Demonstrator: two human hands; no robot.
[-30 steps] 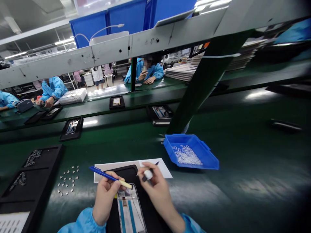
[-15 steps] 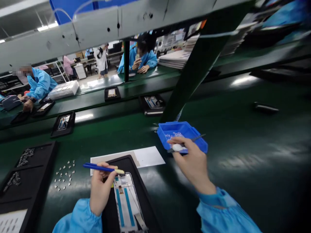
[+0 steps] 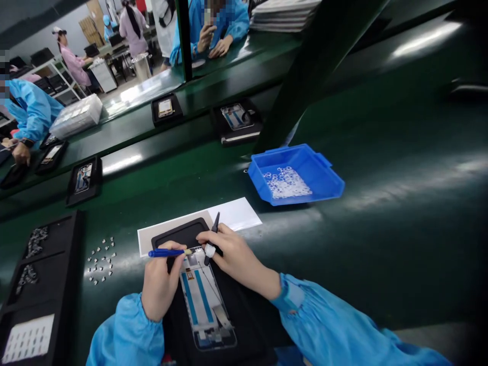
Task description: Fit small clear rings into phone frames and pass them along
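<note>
An open phone frame (image 3: 206, 300) with two blue strips lies on a black mat (image 3: 183, 235) in front of me. My left hand (image 3: 160, 284) is closed round a blue pen-like tool (image 3: 168, 252) whose pale tip rests at the frame's top edge. My right hand (image 3: 232, 256) pinches black tweezers (image 3: 213, 234), their tip down at the top of the frame; one fingertip wears a white cot. A blue tray (image 3: 324, 178) of small white rings sits further right.
White paper (image 3: 236, 213) lies under the mat. Small metal parts (image 3: 99, 262) are scattered at left beside a black compartment tray (image 3: 49, 274). Phones on black carriers (image 3: 84, 179) ride the green belt behind. Other people in blue coats work across the line.
My right hand came back from the blue tray to the top of the phone frame with the tweezers. The view tilted down. The left hand stayed with its tool.
</note>
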